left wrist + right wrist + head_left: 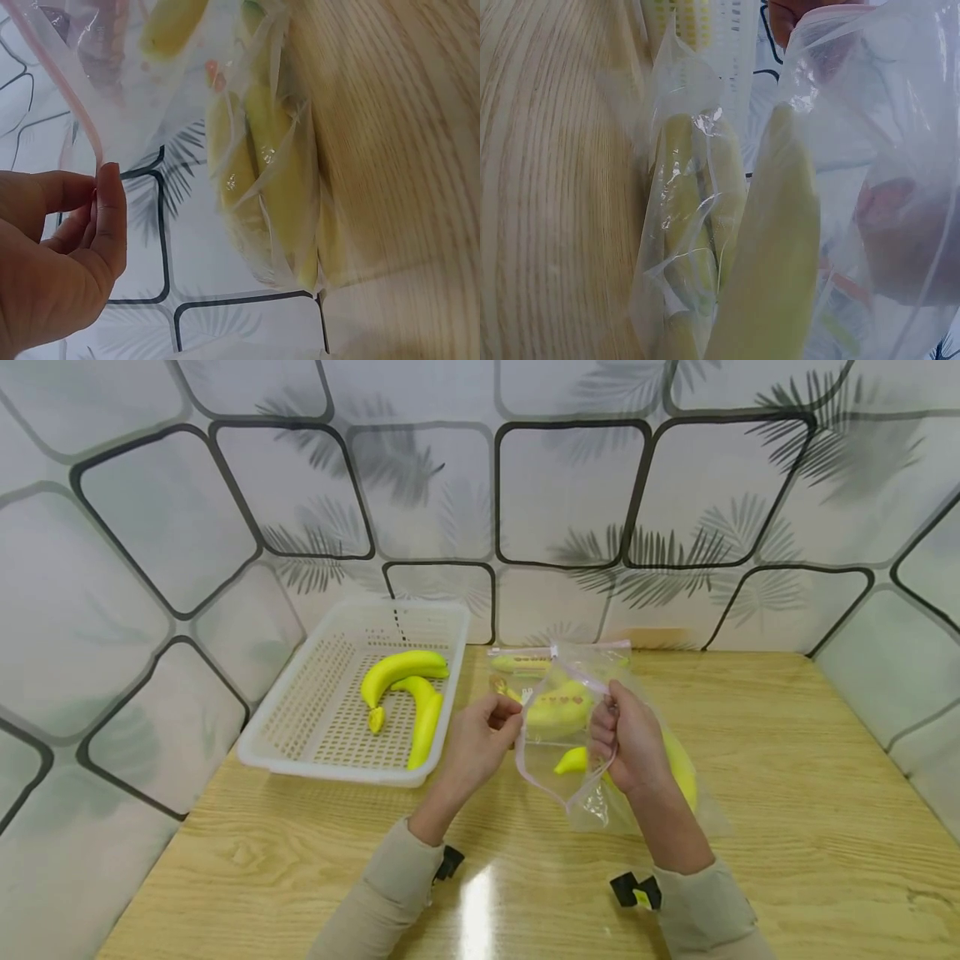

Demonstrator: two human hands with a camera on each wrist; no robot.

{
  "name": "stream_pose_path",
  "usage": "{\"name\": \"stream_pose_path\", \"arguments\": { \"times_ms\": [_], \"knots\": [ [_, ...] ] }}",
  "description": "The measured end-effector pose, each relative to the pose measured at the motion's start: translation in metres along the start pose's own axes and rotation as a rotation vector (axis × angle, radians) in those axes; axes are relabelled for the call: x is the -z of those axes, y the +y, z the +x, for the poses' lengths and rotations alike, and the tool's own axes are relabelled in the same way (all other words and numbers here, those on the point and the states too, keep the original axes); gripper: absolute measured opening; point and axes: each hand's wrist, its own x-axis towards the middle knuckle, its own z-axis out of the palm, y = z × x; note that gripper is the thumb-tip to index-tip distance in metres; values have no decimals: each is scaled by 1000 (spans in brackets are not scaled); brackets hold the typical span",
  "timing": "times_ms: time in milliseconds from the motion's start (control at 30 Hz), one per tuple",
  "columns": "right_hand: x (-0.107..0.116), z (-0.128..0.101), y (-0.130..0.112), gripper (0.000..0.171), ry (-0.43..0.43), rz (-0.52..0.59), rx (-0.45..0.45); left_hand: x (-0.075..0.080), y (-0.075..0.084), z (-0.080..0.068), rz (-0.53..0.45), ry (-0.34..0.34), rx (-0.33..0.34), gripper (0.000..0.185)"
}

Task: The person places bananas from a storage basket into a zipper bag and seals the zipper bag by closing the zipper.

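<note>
My left hand (483, 739) pinches the left side of the pink-edged mouth of a clear zip bag (546, 777). On the opposite side of that mouth, my right hand (630, 739) grips the bag with curled fingers. The mouth is spread between both hands. A yellow banana (681, 768) lies inside the held bag, its body partly behind the right wrist. Just behind, on the table, is another clear bag (292, 202) holding several bananas; in the head view the held bag overlaps it. Through the plastic, the right hand looks blurred in the right wrist view.
A white perforated basket (258, 739) stands at the left on the wooden table (795, 777), with bananas (405, 672) in it. Patterned panels (570, 493) rise behind the table and at both sides.
</note>
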Motion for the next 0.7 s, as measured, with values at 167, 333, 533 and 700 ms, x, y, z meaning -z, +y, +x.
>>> {"name": "stream_pose_path", "arguments": {
  "times_ms": [167,333,533,700],
  "knots": [
    [2,-3,-4,30,-21,28,7,-3,4,0,-34,14,-45,9],
    [9,-11,-16,33,-38,41,9,-12,16,2,-98,-12,-39,8],
    [19,-20,-46,33,-43,-17,25,-17,46,15,-86,-65,-38,13],
    [24,-26,-87,38,-78,-168,112,-14,78,37,-66,-54,-127,12]
  ]
}}
